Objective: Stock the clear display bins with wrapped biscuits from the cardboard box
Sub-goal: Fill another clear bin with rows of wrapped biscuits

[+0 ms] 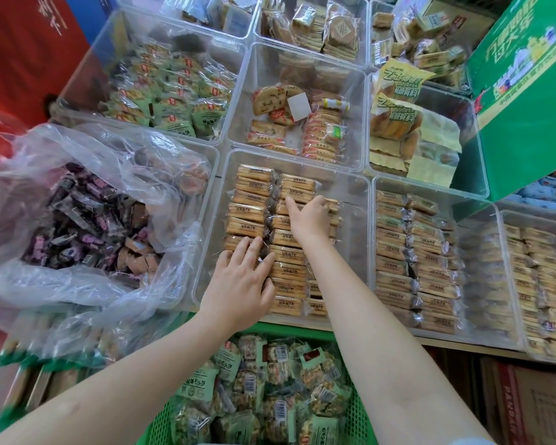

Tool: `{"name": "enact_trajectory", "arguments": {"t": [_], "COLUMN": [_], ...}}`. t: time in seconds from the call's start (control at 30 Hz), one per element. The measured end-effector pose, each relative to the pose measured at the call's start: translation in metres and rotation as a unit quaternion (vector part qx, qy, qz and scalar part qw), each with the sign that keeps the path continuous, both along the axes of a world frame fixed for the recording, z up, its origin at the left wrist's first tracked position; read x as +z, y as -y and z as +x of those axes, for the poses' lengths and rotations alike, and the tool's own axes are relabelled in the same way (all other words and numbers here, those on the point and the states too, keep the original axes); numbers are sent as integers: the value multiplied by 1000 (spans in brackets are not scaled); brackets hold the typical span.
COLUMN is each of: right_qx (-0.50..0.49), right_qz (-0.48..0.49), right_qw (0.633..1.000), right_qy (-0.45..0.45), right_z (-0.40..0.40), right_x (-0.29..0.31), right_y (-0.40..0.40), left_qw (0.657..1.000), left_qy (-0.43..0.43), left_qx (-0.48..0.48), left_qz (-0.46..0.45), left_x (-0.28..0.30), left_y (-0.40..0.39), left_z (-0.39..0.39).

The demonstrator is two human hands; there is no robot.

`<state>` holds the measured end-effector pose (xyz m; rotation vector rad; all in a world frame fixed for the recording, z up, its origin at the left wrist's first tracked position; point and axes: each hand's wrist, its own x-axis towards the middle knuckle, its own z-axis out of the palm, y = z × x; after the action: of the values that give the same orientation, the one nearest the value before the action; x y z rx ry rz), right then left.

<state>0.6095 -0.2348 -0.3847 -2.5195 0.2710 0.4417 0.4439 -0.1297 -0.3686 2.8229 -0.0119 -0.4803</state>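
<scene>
From the head view, the wrapped biscuits [254, 200] lay in the clear bin [350, 187], long axes left to right, stacked in columns running away. The left hand [241, 284] pressed flat, fingers straight, on the near packs. The right hand [308, 216] curled round a farther pack. Printed writing unreadable.

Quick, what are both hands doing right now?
Left hand: open, fingers flat on the wrapped biscuits.
Right hand: curled on a biscuit packet.
</scene>
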Motion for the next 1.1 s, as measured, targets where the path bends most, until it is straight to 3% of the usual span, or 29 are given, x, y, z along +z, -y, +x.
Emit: {"name": "enact_trajectory", "arguments": {"t": [0.3, 0.87, 1.1], "right_qx": [0, -56, -49], "right_qz": [41, 50, 19], "right_qw": [992, 997, 998], "right_qy": [117, -33, 17], "right_z": [-15, -5, 0], "right_x": [-13, 2, -1], "right_y": [9, 5, 0], "left_qw": [1000, 1000, 1000], "left_qy": [15, 15, 24], "left_qx": [2, 2, 4], "left_qz": [-4, -14, -9], "left_x": [0, 0, -1], "left_y": [0, -1, -1], "left_z": [0, -1, -1]}}
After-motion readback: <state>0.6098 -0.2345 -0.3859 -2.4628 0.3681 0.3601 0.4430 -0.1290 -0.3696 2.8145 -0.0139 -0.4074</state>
